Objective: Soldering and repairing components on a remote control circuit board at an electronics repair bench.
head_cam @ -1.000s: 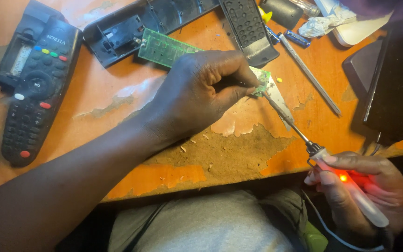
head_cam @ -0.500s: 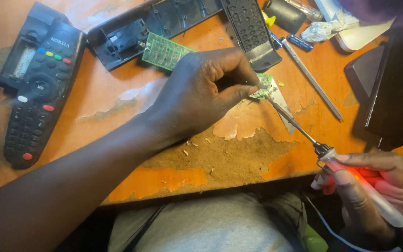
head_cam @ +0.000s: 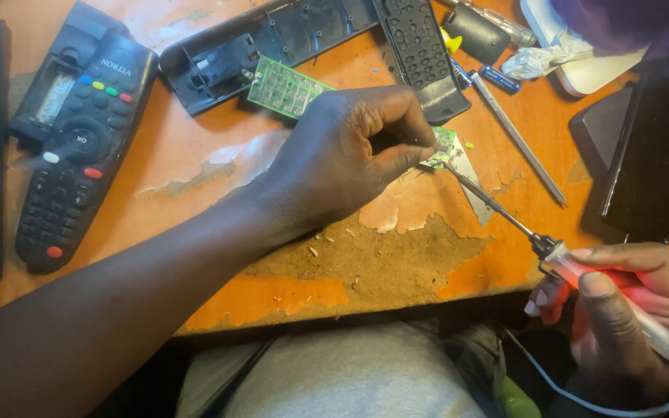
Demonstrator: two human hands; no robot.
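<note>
At nine o'clock I am seeing a black plastic remote control lying flat on the orange tabletop, its face studded with small rubbery buttons, some of them coloured. A second dark slab is sitting at the far left edge, cut off from view. Toward eleven o'clock an opened black remote shell is resting hollow side up, showing ribs and a battery bay, with a green circuit board lying just beside its lower edge. The tabletop paint is peeling near six o'clock, leaving a rough, pale brown patch flecked with chips.

At the centre my left hand is curling into a loose fist, its fingers pinching together on a small green board piece against the tabletop. A black rubber keypad strip is lying at twelve o'clock, above the knuckles.

At five o'clock my right hand is wrapping its fingers tight around the white handle of a soldering iron, which is glowing red inside; its thin metal shaft is slanting up toward ten o'clock, tip touching the small board piece. A cord is trailing from the handle below the tabletop edge. At one o'clock a slim grey metal rod is lying diagonally, near crumpled white tissue and a pale tray.
</note>
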